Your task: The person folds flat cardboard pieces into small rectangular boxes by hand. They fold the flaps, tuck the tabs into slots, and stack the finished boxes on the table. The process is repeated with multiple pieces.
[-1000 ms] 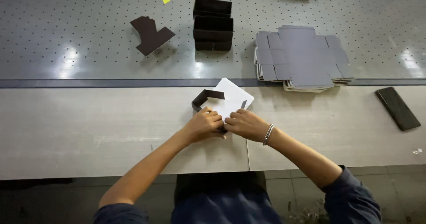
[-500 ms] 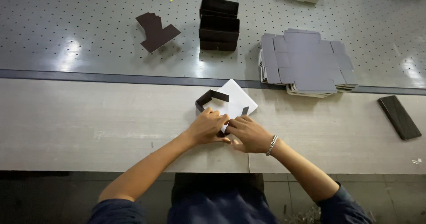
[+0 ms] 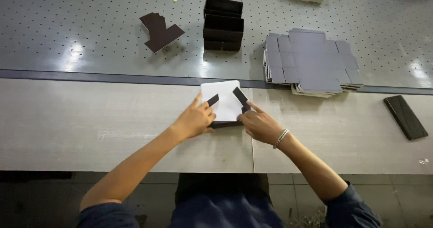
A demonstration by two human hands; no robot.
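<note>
Box blank [image 3: 223,104] now lies flatter than before, left hand [image 3: 195,119] and right hand [image 3: 259,125] pinching its dark flaps on the counter [image 3: 90,124].

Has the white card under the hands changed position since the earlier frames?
Yes. The white card now lies flat and squarer to the dark strip along the table; earlier it sat turned like a diamond.
</note>
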